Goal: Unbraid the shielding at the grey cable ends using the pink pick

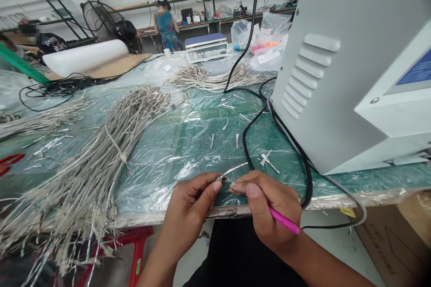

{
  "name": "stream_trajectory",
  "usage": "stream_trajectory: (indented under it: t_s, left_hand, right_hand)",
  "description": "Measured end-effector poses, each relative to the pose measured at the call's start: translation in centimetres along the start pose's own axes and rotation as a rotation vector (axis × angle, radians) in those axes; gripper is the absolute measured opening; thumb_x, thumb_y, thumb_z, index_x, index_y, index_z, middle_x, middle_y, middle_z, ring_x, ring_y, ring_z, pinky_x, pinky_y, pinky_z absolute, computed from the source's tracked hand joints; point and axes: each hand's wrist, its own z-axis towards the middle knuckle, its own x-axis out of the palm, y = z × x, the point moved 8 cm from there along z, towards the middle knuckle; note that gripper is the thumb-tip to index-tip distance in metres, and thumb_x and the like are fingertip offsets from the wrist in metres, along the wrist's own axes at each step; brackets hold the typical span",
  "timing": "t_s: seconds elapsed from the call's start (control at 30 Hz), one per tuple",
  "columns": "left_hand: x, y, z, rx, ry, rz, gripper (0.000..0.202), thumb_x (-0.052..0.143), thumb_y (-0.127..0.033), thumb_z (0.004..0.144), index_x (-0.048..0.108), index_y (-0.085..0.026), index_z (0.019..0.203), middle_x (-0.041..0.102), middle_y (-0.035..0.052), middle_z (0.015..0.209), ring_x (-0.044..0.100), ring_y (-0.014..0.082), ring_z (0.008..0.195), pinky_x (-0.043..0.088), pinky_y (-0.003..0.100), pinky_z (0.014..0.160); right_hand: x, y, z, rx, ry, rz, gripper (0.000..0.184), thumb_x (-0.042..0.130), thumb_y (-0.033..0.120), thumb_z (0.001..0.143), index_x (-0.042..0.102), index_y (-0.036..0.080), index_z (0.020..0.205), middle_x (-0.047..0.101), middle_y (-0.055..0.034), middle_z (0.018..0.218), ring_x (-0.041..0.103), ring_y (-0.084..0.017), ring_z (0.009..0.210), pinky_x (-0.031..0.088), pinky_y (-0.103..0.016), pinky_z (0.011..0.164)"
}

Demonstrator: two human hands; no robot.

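Note:
My left hand (pixel 190 208) pinches the stripped end of a thin grey cable (pixel 218 179) between thumb and forefinger, just above the table's front edge. My right hand (pixel 267 208) is closed round a pink-handled tool (pixel 284 220), whose thin metal tip (pixel 229 181) touches the cable end. A strip of silver foil (pixel 235 169) sticks out from the cable end towards the right. Both hands nearly meet at the fingertips.
A big bundle of grey braided cables (pixel 97 166) lies at the left, over the edge. A white machine (pixel 353 71) stands at the right with black cords (pixel 256 121) beside it. Foil scraps (pixel 266 158) litter the plastic-covered green table (pixel 188 143). Red scissors (pixel 8 161) lie far left. People sit at far benches.

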Motion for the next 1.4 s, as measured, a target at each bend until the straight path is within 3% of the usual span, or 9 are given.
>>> stream_trajectory:
  t_s: [0.17, 0.67, 0.87, 1.0, 1.1, 1.23, 1.3, 1.4]
  left_hand:
    - [0.0, -0.3, 0.0, 0.025, 0.002, 0.037, 0.024, 0.060, -0.039, 0.092, 0.071, -0.018, 0.085, 0.045, -0.0033, 0.061, 0.036, 0.0109, 0.057, 0.030, 0.024, 0.052]
    - [0.2, -1.5, 0.0, 0.108, 0.006, 0.175, 0.023, 0.058, -0.034, 0.093, 0.075, -0.018, 0.088, 0.068, 0.0012, 0.074, 0.053, 0.0143, 0.063, 0.041, 0.025, 0.058]
    - [0.7, -2.9, -0.5, 0.314, -0.042, 0.317, 0.019, 0.061, -0.020, 0.091, 0.077, -0.020, 0.100, 0.078, 0.0044, 0.085, 0.070, 0.0179, 0.073, 0.052, 0.025, 0.069]
    - [0.7, -3.6, -0.7, 0.376, -0.081, 0.340, 0.018, 0.062, -0.017, 0.090, 0.077, -0.016, 0.101, 0.080, 0.0066, 0.091, 0.074, 0.0179, 0.078, 0.054, 0.022, 0.069]
    - [0.5, -3.9, -0.7, 0.422, -0.100, 0.327, 0.017, 0.063, -0.015, 0.089, 0.077, -0.016, 0.099, 0.080, 0.0048, 0.089, 0.074, 0.0158, 0.074, 0.055, 0.020, 0.066]
    - [0.6, -3.9, -0.8, 0.472, -0.090, 0.347, 0.020, 0.063, -0.010, 0.088, 0.075, -0.016, 0.102, 0.079, 0.0025, 0.088, 0.073, 0.0124, 0.073, 0.053, 0.017, 0.066]
    - [0.8, -3.8, -0.9, 0.502, -0.073, 0.374, 0.021, 0.063, -0.010, 0.088, 0.074, -0.017, 0.105, 0.079, 0.0020, 0.087, 0.072, 0.0118, 0.072, 0.052, 0.017, 0.066]
    - [1.3, -3.7, -1.2, 0.549, -0.041, 0.404, 0.026, 0.061, -0.009, 0.089, 0.072, -0.018, 0.111, 0.077, 0.0010, 0.085, 0.071, 0.0109, 0.072, 0.051, 0.017, 0.066]
  right_hand:
    - [0.1, 0.4, -0.1, -0.067, -0.012, -0.025, 0.024, 0.048, 0.005, 0.091, 0.068, 0.019, 0.094, 0.071, -0.0047, 0.079, 0.070, -0.019, 0.077, 0.058, -0.030, 0.065]
    - [-0.2, 0.1, -0.2, -0.030, -0.020, 0.006, 0.022, 0.049, 0.007, 0.092, 0.068, 0.017, 0.092, 0.069, -0.0040, 0.078, 0.068, -0.017, 0.075, 0.056, -0.028, 0.063]
    - [0.3, 0.1, 0.2, -0.016, 0.062, 0.002, 0.021, 0.049, 0.007, 0.093, 0.068, 0.015, 0.091, 0.068, -0.0055, 0.080, 0.065, -0.015, 0.071, 0.056, -0.028, 0.063]
    - [-1.5, -0.9, -0.4, 0.072, -0.173, 0.132, 0.025, 0.047, 0.013, 0.098, 0.071, 0.018, 0.091, 0.064, -0.0037, 0.079, 0.060, -0.013, 0.064, 0.049, -0.027, 0.052]
    - [-2.4, -0.4, -0.8, 0.017, -0.265, 0.108, 0.021, 0.051, 0.017, 0.097, 0.073, 0.020, 0.097, 0.062, -0.0039, 0.082, 0.058, -0.015, 0.068, 0.046, -0.028, 0.053]
    - [-2.2, 0.2, 0.4, 0.044, -0.110, -0.103, 0.021, 0.058, 0.011, 0.093, 0.071, 0.021, 0.107, 0.060, -0.0047, 0.094, 0.060, -0.017, 0.088, 0.050, -0.029, 0.068]
    - [-1.7, 0.5, 1.2, 0.064, 0.092, -0.198, 0.021, 0.058, 0.010, 0.094, 0.069, 0.021, 0.109, 0.059, -0.0051, 0.098, 0.059, -0.017, 0.090, 0.050, -0.029, 0.073]
    - [-0.9, 1.5, 1.8, -0.042, 0.405, -0.373, 0.017, 0.056, 0.014, 0.096, 0.066, 0.018, 0.109, 0.060, -0.0051, 0.095, 0.057, -0.018, 0.087, 0.048, -0.033, 0.077]
